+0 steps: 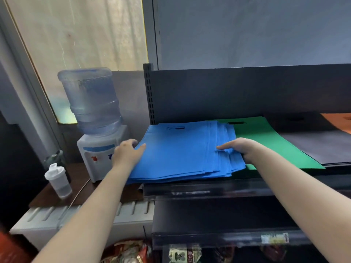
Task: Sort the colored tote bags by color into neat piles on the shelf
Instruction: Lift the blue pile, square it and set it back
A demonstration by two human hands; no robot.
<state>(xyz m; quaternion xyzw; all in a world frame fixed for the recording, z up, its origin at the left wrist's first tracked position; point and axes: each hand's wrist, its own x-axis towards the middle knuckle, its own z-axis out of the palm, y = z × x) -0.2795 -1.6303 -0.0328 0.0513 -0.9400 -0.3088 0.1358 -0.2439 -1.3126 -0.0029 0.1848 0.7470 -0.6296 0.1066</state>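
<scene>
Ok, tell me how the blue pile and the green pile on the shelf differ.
The blue pile is a thick, fanned-out stack with uneven right edges; of the green pile only a flat top bag shows. Both hands handle the blue pile, the left hand at its left edge, the right hand on its right side; the green lies partly under the blue. Both show a cut-out handle and lie flat.

The blue tote bags (pixel 176 154) look like matt, non-woven cloth, finely textured; the green bag (pixel 266 141) and the black bags (pixel 319 147) to the right share that dull finish. The shelf (pixel 209 188) edge is glossy black. At left, the water bottle (pixel 91 99) is clear, ribbed plastic on a smooth white plastic dispenser (pixel 98 149), standing on dark wood.
</scene>
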